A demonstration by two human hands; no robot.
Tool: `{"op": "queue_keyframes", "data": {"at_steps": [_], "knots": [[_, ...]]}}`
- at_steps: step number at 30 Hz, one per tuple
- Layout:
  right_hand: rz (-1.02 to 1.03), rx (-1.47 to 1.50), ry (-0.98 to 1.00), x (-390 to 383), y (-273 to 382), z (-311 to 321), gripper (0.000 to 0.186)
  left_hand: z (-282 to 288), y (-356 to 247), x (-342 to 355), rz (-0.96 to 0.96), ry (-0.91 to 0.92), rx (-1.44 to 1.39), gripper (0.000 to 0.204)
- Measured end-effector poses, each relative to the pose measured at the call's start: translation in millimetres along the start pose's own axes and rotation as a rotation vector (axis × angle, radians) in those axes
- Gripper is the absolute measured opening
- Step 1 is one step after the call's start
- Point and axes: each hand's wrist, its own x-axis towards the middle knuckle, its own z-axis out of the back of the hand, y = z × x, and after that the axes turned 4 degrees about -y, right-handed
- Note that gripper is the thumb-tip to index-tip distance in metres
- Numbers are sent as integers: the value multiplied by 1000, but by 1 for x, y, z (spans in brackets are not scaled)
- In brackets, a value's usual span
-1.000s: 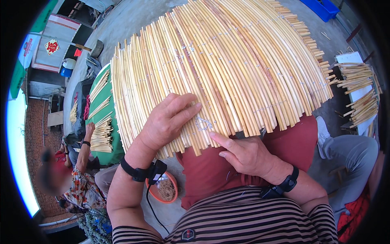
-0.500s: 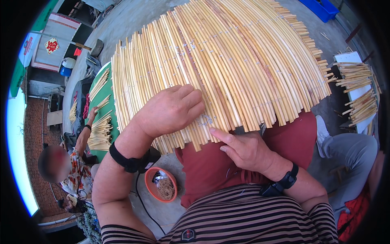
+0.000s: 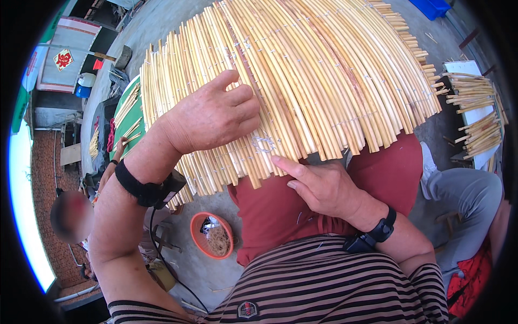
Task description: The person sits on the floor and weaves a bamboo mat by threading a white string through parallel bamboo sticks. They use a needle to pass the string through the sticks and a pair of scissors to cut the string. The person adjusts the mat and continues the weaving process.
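A wide mat of pale peeled sticks (image 3: 302, 81), lying side by side and bound with rows of thin light thread, spreads before me and reaches over my knees. My left hand (image 3: 218, 110) is held over its left part, fingers curled in; whether a thread is pinched in them is hidden. Loose ends of light thread (image 3: 263, 144) lie bunched on the sticks near the mat's front edge. My right hand (image 3: 324, 186) rests at that edge, its index finger stretched out with the tip against a stick end beside the bunch. The thumb stands apart below, and nothing shows between them.
An orange basket (image 3: 195, 232) with tangled brown fibre stands on the floor below. More stick bundles lie on a green table (image 3: 123, 121) at left, by another person's hand, and on a white board (image 3: 477, 124) at right, near someone's grey-trousered leg (image 3: 467, 200).
My left hand has lifted and shifted up and left, away from the thread bunch. My right hand stays almost in place, index finger still at the edge.
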Motion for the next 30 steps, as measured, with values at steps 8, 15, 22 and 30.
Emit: {"op": "queue_keyframes", "data": {"at_steps": [8, 15, 22, 30], "knots": [[-19, 20, 5, 0, -1, -1, 56, -8, -14, -29, 319, -49, -131, 21], [-22, 46, 8, 2, -1, -1, 56, 0, -49, -37, 490, -114, -91, 27], [-11, 42, 9, 3, -1, -3, 57, -8, -54, -40, 556, -208, -139, 28], [-16, 28, 17, 2, 0, -1, 57, -9, -56, -34, 490, -224, -138, 19]]}}
